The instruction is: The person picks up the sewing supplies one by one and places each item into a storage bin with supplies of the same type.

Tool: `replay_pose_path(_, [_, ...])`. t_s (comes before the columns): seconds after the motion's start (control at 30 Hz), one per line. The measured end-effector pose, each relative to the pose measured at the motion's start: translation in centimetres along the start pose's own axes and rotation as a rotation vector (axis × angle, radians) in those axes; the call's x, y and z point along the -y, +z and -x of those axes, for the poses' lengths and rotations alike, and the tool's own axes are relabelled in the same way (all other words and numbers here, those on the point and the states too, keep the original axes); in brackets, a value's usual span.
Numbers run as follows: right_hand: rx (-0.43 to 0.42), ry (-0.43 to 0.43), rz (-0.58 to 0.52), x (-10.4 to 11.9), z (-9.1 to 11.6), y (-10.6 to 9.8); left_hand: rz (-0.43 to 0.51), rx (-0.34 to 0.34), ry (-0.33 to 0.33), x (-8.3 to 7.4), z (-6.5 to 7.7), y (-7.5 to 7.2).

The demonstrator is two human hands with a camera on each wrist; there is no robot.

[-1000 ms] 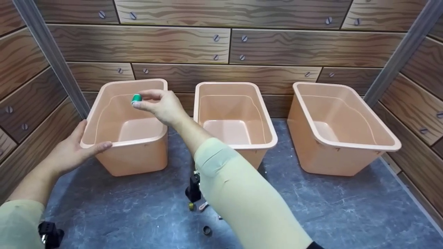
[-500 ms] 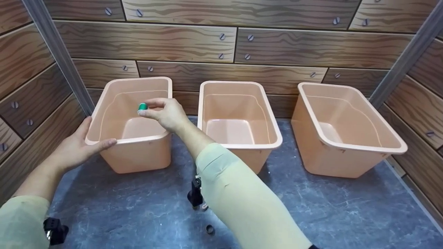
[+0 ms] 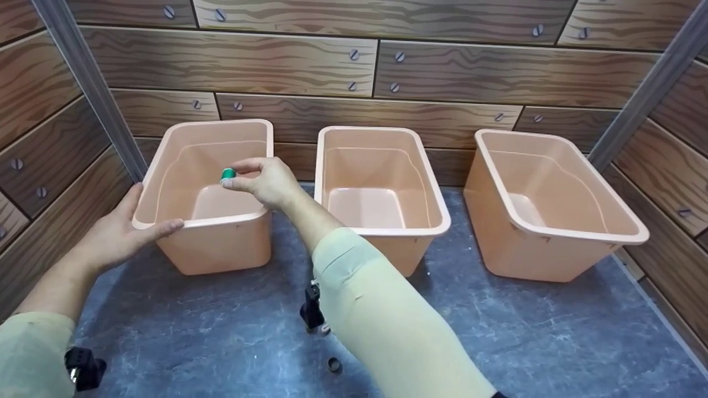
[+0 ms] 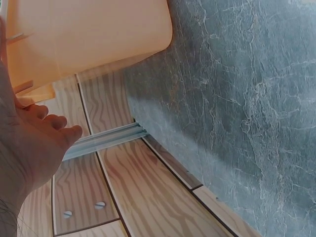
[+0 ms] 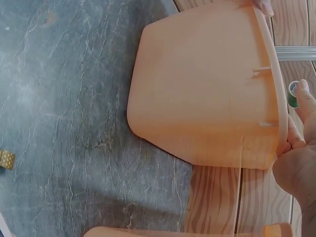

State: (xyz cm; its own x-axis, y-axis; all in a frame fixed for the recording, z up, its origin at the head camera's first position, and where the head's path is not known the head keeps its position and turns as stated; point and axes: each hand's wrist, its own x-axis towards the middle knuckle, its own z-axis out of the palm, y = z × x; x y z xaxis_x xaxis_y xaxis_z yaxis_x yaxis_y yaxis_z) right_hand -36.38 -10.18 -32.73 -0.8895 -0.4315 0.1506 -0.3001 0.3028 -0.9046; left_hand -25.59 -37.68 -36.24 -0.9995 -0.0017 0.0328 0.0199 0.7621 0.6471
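In the head view, my right hand [image 3: 268, 182] pinches a small green thread spool [image 3: 228, 174] with a pale end between thumb and fingers. Both are over the opening of the left peach plastic bin [image 3: 221, 249]. My left hand [image 3: 113, 237] holds this bin at its front left corner, thumb along the front rim and fingers at the left side. From the right wrist, the spool [image 5: 293, 96] shows beyond the bin's rim, and other fingers are close to that rim. In the left wrist view, several fingertips of the left hand [image 4: 44, 133] show below the bin.
A middle bin [image 3: 387, 235] and a right bin [image 3: 553, 257] stand alongside on the blue-grey marbled table [image 3: 221, 331]. A dark ring-shaped piece [image 3: 334, 365] lies near the front. A gold dotted piece [image 5: 7, 159] shows in the right wrist view. Wood-patterned walls [image 3: 232, 61] enclose the table.
My right hand has lowered the spool a little toward the left bin's opening, mostly in the first half second. The left hand stays on the bin. The head view has shifted slightly.
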Motion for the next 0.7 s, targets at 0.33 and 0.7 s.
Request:
replay_pose_path(0.33, [0.019, -0.025, 0.189, -0.29, -0.23, -0.25, -0.017, -0.011, 0.005, -0.11, 0.01, 0.01])
replay_pose_path(0.7, [0.053, -0.034, 0.258, -0.23, -0.3, -0.32, 0.006, -0.02, 0.017, -0.01, 0.06, 0.02])
